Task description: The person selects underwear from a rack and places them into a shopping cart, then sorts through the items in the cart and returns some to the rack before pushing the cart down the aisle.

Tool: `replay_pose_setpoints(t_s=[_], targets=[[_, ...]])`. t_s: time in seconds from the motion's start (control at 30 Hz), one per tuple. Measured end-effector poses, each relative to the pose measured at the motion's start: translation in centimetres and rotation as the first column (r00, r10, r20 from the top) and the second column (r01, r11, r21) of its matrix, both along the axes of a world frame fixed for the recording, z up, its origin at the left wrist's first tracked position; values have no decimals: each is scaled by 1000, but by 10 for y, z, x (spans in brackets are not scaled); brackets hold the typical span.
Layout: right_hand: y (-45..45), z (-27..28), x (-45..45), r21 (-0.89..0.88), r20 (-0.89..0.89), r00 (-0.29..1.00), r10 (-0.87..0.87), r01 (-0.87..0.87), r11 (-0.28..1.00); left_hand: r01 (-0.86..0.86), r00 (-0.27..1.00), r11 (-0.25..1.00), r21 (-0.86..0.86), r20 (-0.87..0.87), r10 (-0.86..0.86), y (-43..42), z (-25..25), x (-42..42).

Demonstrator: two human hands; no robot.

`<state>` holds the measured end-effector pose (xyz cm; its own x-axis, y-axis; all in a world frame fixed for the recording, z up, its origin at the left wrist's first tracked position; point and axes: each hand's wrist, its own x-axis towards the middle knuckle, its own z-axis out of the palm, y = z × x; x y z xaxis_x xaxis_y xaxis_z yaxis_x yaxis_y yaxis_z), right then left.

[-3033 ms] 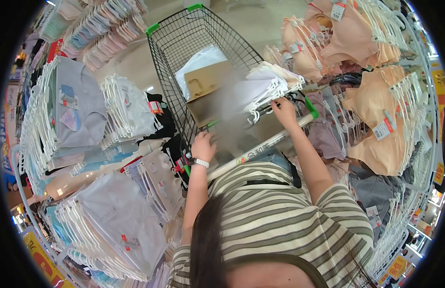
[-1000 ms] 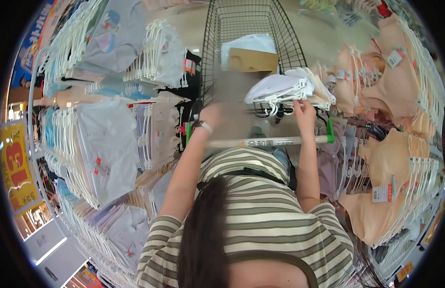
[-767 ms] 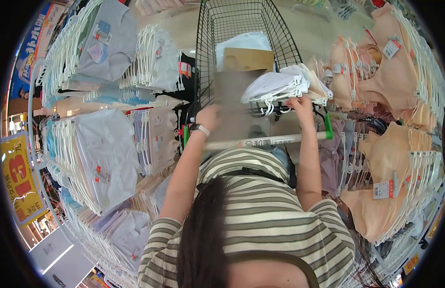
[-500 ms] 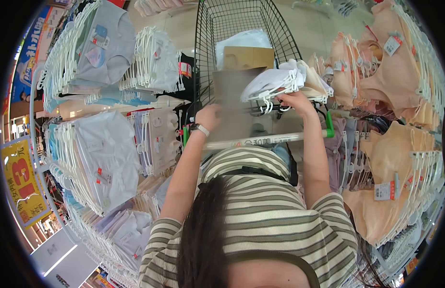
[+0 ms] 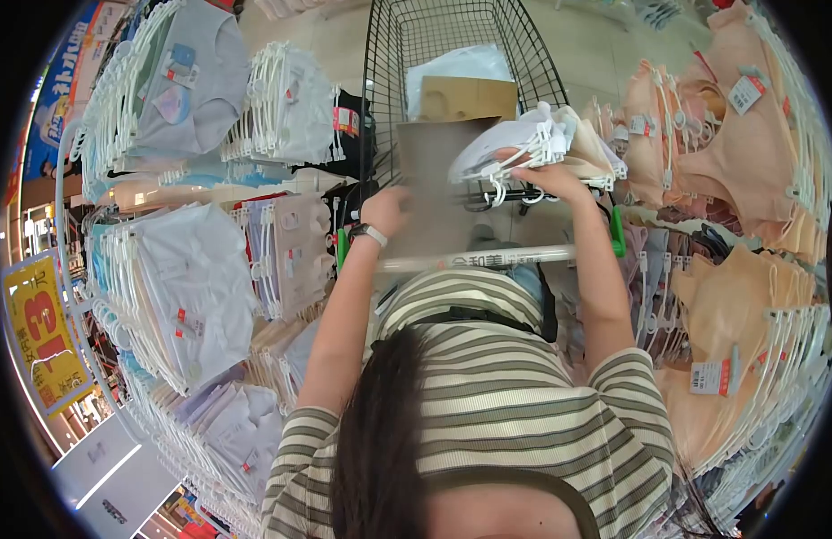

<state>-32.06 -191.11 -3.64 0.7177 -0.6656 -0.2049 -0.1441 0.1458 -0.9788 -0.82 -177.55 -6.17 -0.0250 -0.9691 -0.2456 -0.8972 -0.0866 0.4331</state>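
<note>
My right hand [image 5: 552, 180] is at the near end of the cart, its fingers around the white hangers of a stack of white and cream garments [image 5: 510, 144]. The stack lies over the cart's near edge. My left hand [image 5: 386, 212], with a white-banded watch on the wrist, is raised at the left of the cart handle [image 5: 479, 259]; a grey blur covers its fingertips and whatever they touch. Farther inside the wire cart [image 5: 377, 72] lie a brown cardboard piece [image 5: 470, 99] and a white plastic-wrapped item [image 5: 461, 65].
Racks of pale underwear [image 5: 196, 287] on hangers stand close on the left. Beige bras [image 5: 735, 305] hang close on the right. A yellow price sign [image 5: 46, 332] is at the far left. Tiled floor [image 5: 586, 54] shows beyond the cart.
My right hand has moved left and farther under the hangers of the stack, whose left part is now lifted and tilted a little. My left hand has hardly moved over the last second.
</note>
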Motion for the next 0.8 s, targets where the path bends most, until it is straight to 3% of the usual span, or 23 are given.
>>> replay_pose_setpoints(t_s=[0.13,0.2,0.23,0.33,0.5,0.57,0.63,0.73,0.8], targets=[[-5,2,-7,71,76,991,107,-112,991,-12,1000,1000,4,7,12,-2,3,-3],[-5,5,-16,29,46,956,288,-290,957,-21,999,999,24,-37,22,-4,4,-3],[-2,0,-17,-65,72,958,278,-274,960,-22,999,999,26,-39,23,-4,5,-4],[-3,0,-28,-108,49,944,326,-319,942,-9,999,1000,8,-52,9,-4,6,-6],[-12,6,-38,1,39,953,301,-301,954,-1,999,999,-32,-37,-1,-4,1,-7],[-16,-55,-59,14,-5,953,303,-303,953,5,1000,1000,-27,-22,-5,-5,5,-8],[-15,-46,-56,26,-51,951,305,-304,952,9,1000,1000,-23,-11,-9,-5,6,-9],[-3,-8,-46,-67,64,938,342,-338,939,17,1000,1000,-18,-13,-17,-6,6,-9],[7,11,-39,-128,34,961,273,-267,955,5,999,999,-43,-40,-7,-6,4,-9]])
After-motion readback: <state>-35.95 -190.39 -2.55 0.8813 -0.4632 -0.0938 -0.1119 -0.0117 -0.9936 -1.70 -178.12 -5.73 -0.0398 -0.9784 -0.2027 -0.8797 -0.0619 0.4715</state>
